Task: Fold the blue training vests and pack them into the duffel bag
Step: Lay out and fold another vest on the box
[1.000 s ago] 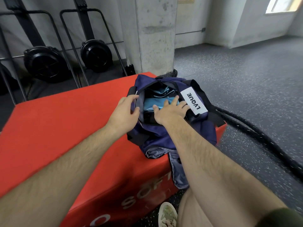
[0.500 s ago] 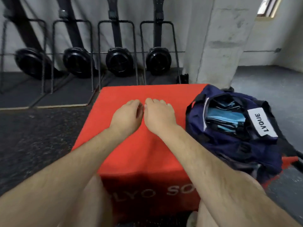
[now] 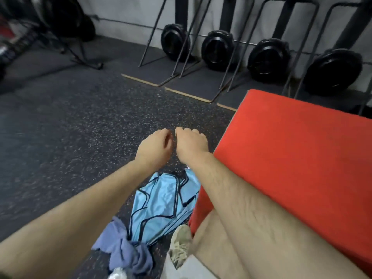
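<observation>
On speckled floor [image 3: 80, 127] beside one red box [image 3: 291, 158]: one crumpled heap of blue training vests [image 3: 161, 202], long axis slanting near-left to far-right; left grip [image 3: 154, 147] and right grip [image 3: 191, 143] loosely curled, empty; four black flywheels [image 3: 218, 50] behind.

A dark rubber floor [image 3: 80, 127] flecked with pale specks spreads below me. Along the grey wall [image 3: 124, 11] ahead stand black metal frames [image 3: 182, 9], each with a round black wheel [image 3: 218, 50] at its foot, on dark mats [image 3: 193, 83] with pale wooden edges. A red padded bench [image 3: 302, 148] sits to my right. Far left, more dark equipment [image 3: 66, 19] is blurred. The light is dim.
</observation>
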Available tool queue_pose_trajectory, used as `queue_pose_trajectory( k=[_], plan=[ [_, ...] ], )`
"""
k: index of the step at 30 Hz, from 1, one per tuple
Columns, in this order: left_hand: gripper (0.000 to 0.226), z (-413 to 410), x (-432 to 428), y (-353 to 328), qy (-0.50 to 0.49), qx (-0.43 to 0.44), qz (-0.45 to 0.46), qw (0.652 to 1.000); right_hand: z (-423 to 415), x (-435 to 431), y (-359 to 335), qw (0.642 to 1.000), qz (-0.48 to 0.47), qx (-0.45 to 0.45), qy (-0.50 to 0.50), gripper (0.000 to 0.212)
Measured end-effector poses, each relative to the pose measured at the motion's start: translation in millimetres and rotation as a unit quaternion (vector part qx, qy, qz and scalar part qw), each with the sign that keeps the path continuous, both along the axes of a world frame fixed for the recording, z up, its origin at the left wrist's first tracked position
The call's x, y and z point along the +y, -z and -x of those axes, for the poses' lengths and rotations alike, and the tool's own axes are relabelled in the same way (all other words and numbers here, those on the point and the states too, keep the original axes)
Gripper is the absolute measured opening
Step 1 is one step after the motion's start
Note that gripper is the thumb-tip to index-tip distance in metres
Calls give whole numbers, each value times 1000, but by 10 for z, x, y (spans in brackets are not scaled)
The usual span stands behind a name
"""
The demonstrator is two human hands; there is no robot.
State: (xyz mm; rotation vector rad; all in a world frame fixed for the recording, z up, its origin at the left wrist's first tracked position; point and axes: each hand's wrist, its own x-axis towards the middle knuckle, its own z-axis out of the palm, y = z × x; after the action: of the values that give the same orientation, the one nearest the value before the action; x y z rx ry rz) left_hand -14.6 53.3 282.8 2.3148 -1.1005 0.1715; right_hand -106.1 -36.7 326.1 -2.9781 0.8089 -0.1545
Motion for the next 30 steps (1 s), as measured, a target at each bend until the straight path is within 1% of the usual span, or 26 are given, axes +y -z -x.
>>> queue_pose_trajectory(
  k=[2,5,10,12,14,16,18,21,23,25,26,30],
  plan=[
    [20,-210,229,305,-28,13,-17,999,-248,179,321,999,-21,26,-9,40],
    [21,-424,471,861,-45,51,-54,996,-453,431,909,996,-55,62,-11,37],
    [21,-473,687,1851,-64,129,-122,982,-487,676,1842,981,-111,157,-9,50],
    [19,-456,717,2222,-64,167,-150,972,-484,679,2087,975,-126,183,-9,45],
    [22,-458,713,2572,-65,201,-205,956,-475,637,2263,970,-137,202,-2,40],
    [27,-460,681,2864,-68,229,-266,934,-458,582,2400,965,-144,220,2,40],
    [32,-432,650,3096,-80,270,-312,907,-422,531,2515,961,-150,233,4,39],
    [39,-390,648,3406,-108,325,-361,867,-373,481,2622,954,-158,253,12,48],
    [42,-371,664,3572,-113,347,-385,848,-365,478,2649,951,-159,266,15,52],
    [35,-347,660,3629,-112,342,-393,846,-370,499,2661,948,-164,272,17,51],
    [29,-338,647,3634,-107,340,-386,851,-373,512,2659,947,-166,275,17,51],
    [14,-368,617,3474,-100,359,-285,883,-418,535,2561,945,-170,278,10,48]
  ],
)
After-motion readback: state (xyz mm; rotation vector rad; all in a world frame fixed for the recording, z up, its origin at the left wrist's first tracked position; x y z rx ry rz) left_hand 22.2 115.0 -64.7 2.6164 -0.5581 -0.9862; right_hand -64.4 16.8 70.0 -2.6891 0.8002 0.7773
